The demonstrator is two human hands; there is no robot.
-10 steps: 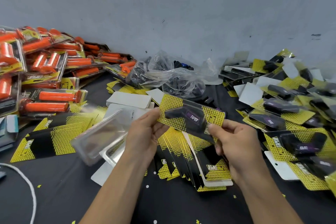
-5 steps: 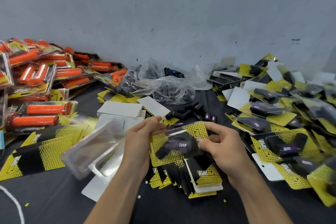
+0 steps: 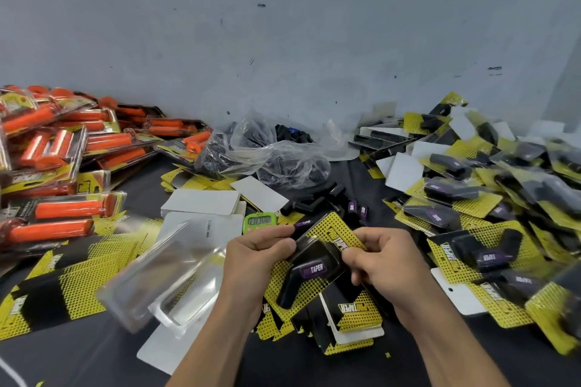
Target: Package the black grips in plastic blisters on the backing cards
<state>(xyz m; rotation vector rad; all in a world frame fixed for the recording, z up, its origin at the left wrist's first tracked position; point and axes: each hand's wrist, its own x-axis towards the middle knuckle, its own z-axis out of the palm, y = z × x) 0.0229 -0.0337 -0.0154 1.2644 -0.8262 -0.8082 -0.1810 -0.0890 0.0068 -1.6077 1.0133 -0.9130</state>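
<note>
Left hand (image 3: 254,256) and right hand (image 3: 386,264) pinch opposite card (image 3: 328,229) edges, likely to seat the blister (image 3: 309,250) over the black grip (image 3: 292,286).

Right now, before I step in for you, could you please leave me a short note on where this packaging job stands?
Left hand: pinches the left edge of the yellow-and-black backing card.
Right hand: pinches the card's right edge.
On that card: a clear plastic blister covers one black angled grip with a purple label; I cannot tell if it is sealed.
Done: finished black-grip packs are heaped to the right.
Left: finish this pack and add it to the heap. Loose black grips lie ahead, near a clear bag of more; spare cards lie beneath the hands.
</note>
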